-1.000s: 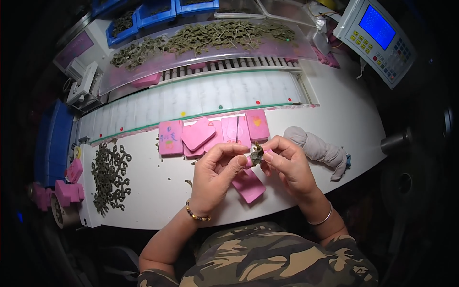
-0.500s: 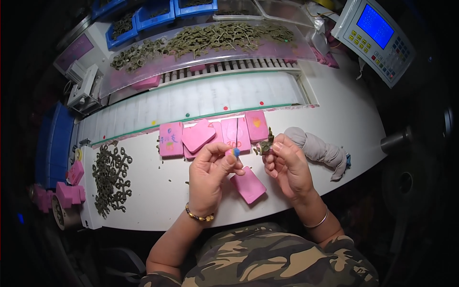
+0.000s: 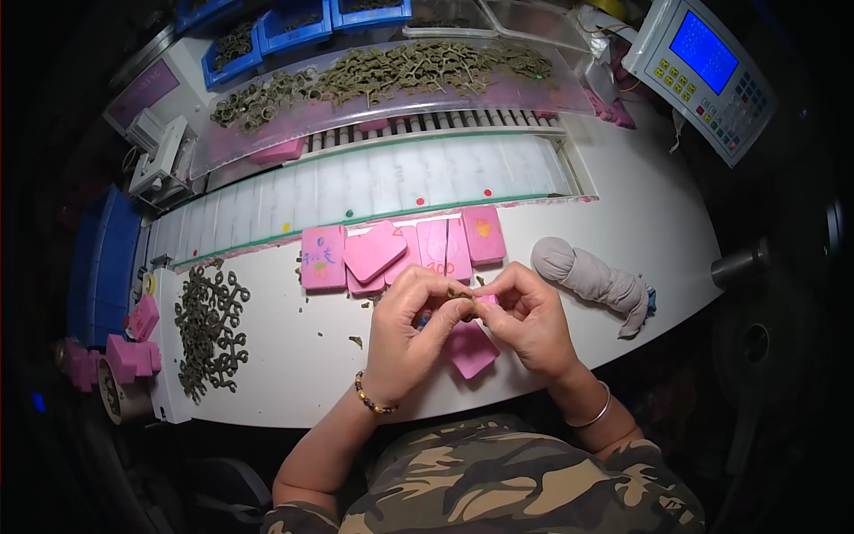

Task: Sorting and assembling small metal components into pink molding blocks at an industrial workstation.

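In front of me my hands meet fingertip to fingertip above the table. My left hand [image 3: 405, 334] is closed, thumb and forefinger pinching a small olive-green molded piece [image 3: 459, 293]. A bit of blue [image 3: 423, 320] shows among its curled fingers; what it belongs to is hidden. My right hand [image 3: 532, 325] is closed too, its thumb and forefinger at a small pink piece [image 3: 487, 301] against the green one. The fingers cover most of both pieces. Just below lies a pink block [image 3: 472, 351], partly hidden by the hands.
Several pink blocks [image 3: 323, 258] line the strip's near edge. A heap of green branched parts [image 3: 209, 334] lies left; more parts [image 3: 400, 71] fill a clear tray beyond the rollers. Right are a grey cloth bundle [image 3: 592, 280] and a control panel [image 3: 703, 76]. Blue bins [image 3: 292, 34] stand at the back.
My hands were apart, the left with a small pink piece with a blue end, the right with a green branched piece. They have now come together, the right moving left.
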Demonstrator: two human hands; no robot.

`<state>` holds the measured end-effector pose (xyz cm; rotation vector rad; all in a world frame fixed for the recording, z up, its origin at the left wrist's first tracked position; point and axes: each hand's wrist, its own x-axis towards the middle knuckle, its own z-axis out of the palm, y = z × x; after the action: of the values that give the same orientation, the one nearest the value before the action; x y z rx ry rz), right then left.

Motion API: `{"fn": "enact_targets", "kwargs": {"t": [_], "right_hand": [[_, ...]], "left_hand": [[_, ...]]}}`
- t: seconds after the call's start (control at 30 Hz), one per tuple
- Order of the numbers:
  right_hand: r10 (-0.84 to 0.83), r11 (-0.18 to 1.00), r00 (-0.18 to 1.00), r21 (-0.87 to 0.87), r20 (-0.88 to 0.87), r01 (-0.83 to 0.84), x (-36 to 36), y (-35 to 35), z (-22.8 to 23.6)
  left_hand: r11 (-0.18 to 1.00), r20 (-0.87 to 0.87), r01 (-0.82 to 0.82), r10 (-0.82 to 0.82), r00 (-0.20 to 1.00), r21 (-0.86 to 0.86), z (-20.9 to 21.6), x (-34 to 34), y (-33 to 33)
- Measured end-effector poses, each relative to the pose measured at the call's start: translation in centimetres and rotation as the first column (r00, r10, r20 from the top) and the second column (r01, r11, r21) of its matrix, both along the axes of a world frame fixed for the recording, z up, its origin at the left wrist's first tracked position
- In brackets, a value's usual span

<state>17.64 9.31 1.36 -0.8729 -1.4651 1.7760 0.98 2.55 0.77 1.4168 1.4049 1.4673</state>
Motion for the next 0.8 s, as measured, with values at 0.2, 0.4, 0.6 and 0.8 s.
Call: {"fn": "enact_targets", "kwargs": {"t": [0.2, 0.4, 0.6, 0.8], "right_hand": [[-0.261, 0.958, 0.907, -0.204, -0.330, 0.201, 0.7, 0.7, 0.1], [-0.184, 0.929, 0.783, -0.366, -0.594, -0.059, 2.6, 3.4, 1.4], [-0.002, 0.787, 0.907, -0.560, -0.422, -0.258, 1.5, 1.1, 0.8], [0.073, 0.784, 0.926, -0.552, -0.370, -0.283, -0.1, 0.3, 0.6]], "left_hand": [[0.999, 0.176, -0.041, 0.038, 0.984, 0.012, 0.2, 0.3, 0.0], [0.964, 0.511, -0.024, 0.163, 0.844, -0.267, 0.1, -0.6, -0.5], [0.981, 0.354, -0.192, 0.190, 0.916, -0.030, -0.1, 0.3, -0.3], [0.934, -0.018, -0.146, 0.161, 0.987, 0.325, -0.8, 0.0, -0.2]]}}
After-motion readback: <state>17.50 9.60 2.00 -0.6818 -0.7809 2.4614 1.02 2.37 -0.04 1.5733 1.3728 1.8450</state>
